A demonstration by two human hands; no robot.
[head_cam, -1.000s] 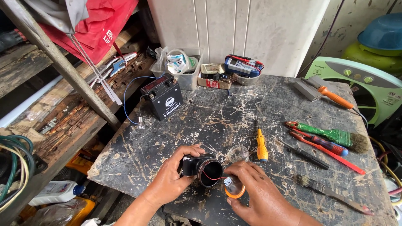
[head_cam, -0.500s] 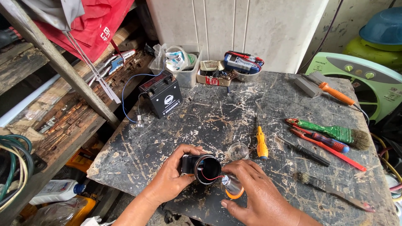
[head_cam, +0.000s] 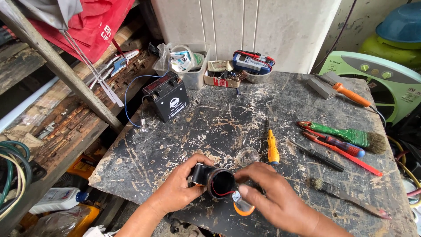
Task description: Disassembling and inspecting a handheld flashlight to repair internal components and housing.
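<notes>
Camera: a single head-worn view; no second view shares the scene.
Position: above the near edge of the scratched dark worktable [head_cam: 228, 114], close over the left hand [head_cam: 180, 188] and right hand [head_cam: 276, 199].
Direction: looks forward and down across the tabletop toward the pale panelled wall [head_cam: 245, 26].
Nearness: hands fill the bottom edge; the black battery [head_cam: 166, 98] sits farther off.
Left margin: wooden shelves [head_cam: 52, 114].

You have two hands [head_cam: 180, 193] at the near edge, one black housing [head_cam: 210, 177] between them. On the table: one black battery [head_cam: 166, 100] far left, one yellow screwdriver [head_cam: 272, 151], one clear lens [head_cam: 247, 156], two brushes [head_cam: 351, 137] right, one orange-handled tool [head_cam: 351, 94] far right.
</notes>
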